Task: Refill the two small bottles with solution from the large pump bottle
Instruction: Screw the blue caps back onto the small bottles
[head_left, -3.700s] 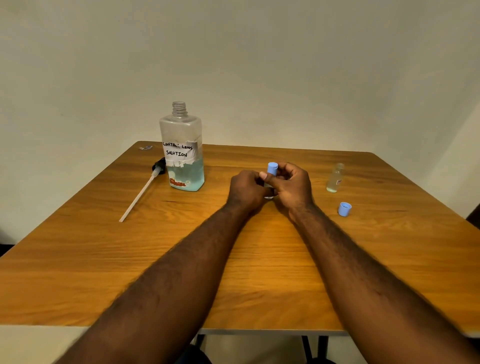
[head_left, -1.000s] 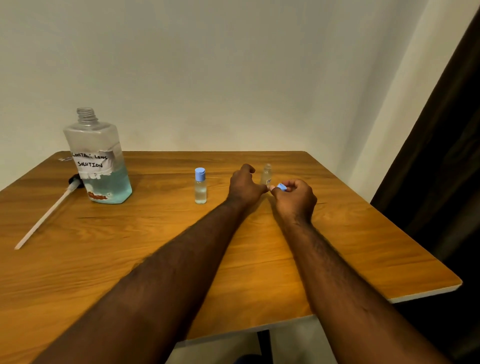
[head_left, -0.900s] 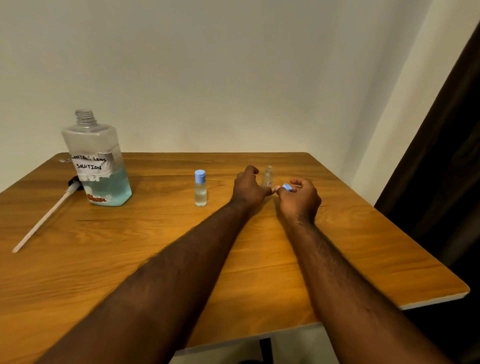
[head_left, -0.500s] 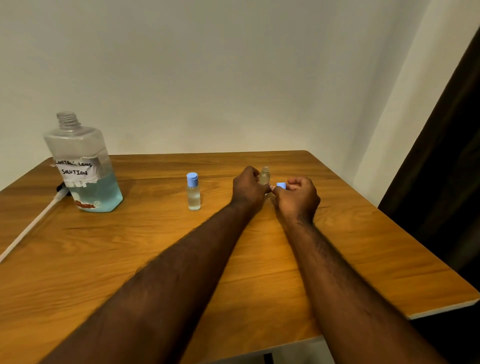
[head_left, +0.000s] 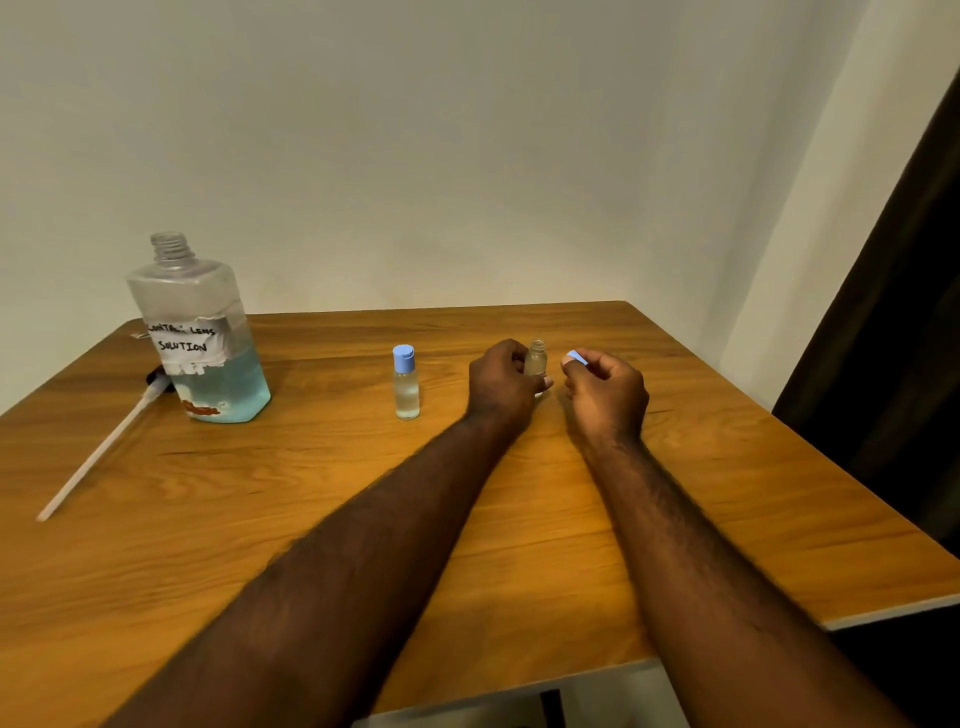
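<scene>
On the wooden table (head_left: 727, 493), our left hand (head_left: 501, 384) grips the small clear bottle (head_left: 536, 358), our right hand (head_left: 608, 392) pinching its blue cap (head_left: 575, 357), which might cross-thread if tilted.

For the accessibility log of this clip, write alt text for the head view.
A person's left hand holds an uncapped small bottle upright at a wooden table while the right hand pinches a blue cap beside it. To the left stand a capped small bottle and the large open bottle, its pump lying alongside.
</scene>
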